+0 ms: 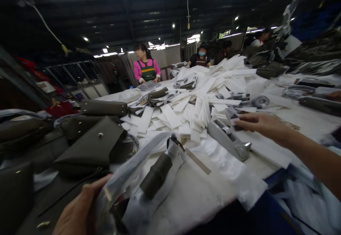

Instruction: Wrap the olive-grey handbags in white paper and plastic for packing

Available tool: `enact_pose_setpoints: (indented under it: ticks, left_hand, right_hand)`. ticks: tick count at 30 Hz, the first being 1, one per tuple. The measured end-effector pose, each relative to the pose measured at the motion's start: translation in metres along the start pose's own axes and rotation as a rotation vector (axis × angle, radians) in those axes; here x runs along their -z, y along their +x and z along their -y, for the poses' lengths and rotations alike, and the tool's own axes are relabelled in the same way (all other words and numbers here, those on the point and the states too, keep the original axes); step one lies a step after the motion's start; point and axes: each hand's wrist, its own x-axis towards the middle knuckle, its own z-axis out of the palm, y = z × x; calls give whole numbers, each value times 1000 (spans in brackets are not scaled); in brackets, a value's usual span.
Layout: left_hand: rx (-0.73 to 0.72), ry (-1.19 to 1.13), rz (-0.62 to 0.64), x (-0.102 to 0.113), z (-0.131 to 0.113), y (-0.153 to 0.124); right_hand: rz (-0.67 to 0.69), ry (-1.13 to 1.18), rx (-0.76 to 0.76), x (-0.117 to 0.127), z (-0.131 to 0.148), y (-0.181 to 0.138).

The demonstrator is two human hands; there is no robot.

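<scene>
At the bottom left, my left hand [80, 206] is closed at the side of a handbag whose long strap [133, 164] is wrapped in whitish film; part of the fingers is hidden. An olive, rolled-looking part of the bag [157, 174] lies in white wrapping with a dark ring at its upper end. My right hand [259, 124] reaches over the table at the right, its fingers pinched on a small clear plastic packet [231, 115] with something dark inside. Just left of that hand, a grey tape dispenser [227, 139] stands on the table.
A heap of white foam strips [186, 110] covers the middle of the table [197, 196]. Olive handbags [90, 146] are piled at the left. A white sheet [229, 171] hangs over the front edge. A co-worker in a pink top [146, 68] and others stand behind.
</scene>
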Motion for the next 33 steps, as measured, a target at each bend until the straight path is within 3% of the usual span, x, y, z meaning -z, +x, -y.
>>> enact_pose_setpoints:
  ticks: [3, 8, 12, 18, 25, 29, 31, 33]
  left_hand:
    - [317, -148, 286, 8, -17, 1]
    - [315, -184, 513, -1, -36, 13]
    - [278, -103, 661, -8, -42, 31]
    - [123, 52, 810, -8, -57, 45]
    - [-15, 124, 742, -6, -58, 49]
    - [46, 144, 903, -3, -57, 48]
    - [84, 129, 906, -1, -56, 45]
    - [136, 85, 870, 0, -54, 43]
  right_hand:
    - [223, 380, 124, -56, 42, -70]
    - [449, 867, 131, -154, 115, -143]
    - [526, 1200, 30, -196, 163, -159]
    - [566, 1452, -12, -207, 211, -167]
    - [534, 1532, 74, -205, 230, -169]
    - [521, 1445, 155, -201, 226, -172]
    - [519, 1312, 223, -200, 216, -169]
    - [433, 1065, 297, -198, 194, -158]
